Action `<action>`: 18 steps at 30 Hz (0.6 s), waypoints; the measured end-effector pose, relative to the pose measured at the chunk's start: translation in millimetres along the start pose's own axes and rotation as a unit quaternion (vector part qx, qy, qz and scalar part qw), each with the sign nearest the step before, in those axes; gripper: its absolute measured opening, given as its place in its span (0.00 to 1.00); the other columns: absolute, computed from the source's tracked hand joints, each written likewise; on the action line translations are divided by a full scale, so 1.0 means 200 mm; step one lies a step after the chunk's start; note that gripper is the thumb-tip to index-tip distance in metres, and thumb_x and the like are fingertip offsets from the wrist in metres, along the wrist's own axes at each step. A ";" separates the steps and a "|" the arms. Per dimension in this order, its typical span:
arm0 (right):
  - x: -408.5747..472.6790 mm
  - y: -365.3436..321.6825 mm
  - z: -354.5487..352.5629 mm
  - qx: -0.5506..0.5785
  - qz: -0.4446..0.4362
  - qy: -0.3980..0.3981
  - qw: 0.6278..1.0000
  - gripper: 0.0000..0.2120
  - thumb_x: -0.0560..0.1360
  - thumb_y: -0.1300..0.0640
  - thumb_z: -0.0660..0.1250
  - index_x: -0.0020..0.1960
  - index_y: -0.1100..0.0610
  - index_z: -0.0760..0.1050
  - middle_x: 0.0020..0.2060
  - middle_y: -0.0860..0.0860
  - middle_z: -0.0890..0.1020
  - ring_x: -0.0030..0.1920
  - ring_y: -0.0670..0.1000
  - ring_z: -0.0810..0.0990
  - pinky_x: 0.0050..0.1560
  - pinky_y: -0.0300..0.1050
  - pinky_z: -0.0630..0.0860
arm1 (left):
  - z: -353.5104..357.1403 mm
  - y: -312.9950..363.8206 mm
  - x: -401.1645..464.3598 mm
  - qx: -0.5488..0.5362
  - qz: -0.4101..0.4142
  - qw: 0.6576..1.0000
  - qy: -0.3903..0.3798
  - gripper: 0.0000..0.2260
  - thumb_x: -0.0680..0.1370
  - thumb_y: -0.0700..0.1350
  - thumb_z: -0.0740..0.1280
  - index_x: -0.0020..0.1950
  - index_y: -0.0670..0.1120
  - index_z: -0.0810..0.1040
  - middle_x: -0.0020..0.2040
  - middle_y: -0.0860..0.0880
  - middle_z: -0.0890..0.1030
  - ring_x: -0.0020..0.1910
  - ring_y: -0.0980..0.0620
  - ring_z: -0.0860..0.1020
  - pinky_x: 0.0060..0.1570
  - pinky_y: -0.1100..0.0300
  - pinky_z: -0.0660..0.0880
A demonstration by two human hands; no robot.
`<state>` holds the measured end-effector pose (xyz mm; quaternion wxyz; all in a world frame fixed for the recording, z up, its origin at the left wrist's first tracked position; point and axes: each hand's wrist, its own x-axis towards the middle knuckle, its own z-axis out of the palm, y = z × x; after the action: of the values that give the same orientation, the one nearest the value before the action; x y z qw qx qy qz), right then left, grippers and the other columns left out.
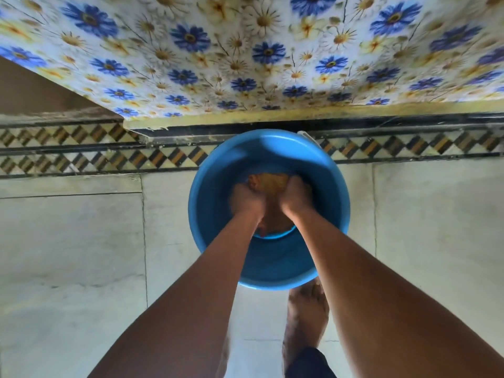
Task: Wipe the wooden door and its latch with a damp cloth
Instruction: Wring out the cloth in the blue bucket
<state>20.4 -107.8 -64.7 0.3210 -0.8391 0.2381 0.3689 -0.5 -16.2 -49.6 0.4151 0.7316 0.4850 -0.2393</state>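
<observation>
Floor (81,241): pale stone slabs with thin dark joints, filling the frame from 3 through 6 to 9 o'clock.
Border strip (95,151): a band of diamond-patterned tiles in black, tan and cream, running side to side across the middle, partly hidden behind the bucket.
Door (245,50): at 12 o'clock, faced with a sheet printed in blue and cream flowers; its yellowed lower edge hangs just above the border strip.
Bucket (207,186): blue, round, at the centre of the frame, standing on the floor just below the door's edge.
Cloth (272,181): orange-brown, bunched, down inside the bucket between the two fists.
Left hand (246,200): clenched on the cloth.
Right hand (296,196): clenched on the cloth, just beside the left.
Foot (308,312): bare, at 6 o'clock, near the bucket's near rim.
</observation>
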 end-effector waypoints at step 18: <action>-1.76 -0.76 -1.07 0.608 -0.013 -0.240 0.757 0.27 0.79 0.47 0.64 0.70 0.67 0.72 0.58 0.65 0.81 0.56 0.64 0.83 0.54 0.58 0.81 | -1.45 0.42 -1.77 -0.012 0.414 0.910 0.009 0.21 0.79 0.35 0.69 0.64 0.58 0.74 0.57 0.62 0.81 0.53 0.54 0.84 0.55 0.52 0.81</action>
<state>0.1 -100.4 374.0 0.8150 -0.3542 0.3166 0.3317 -86.2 30.0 405.0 0.4812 0.8638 0.1450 -0.0337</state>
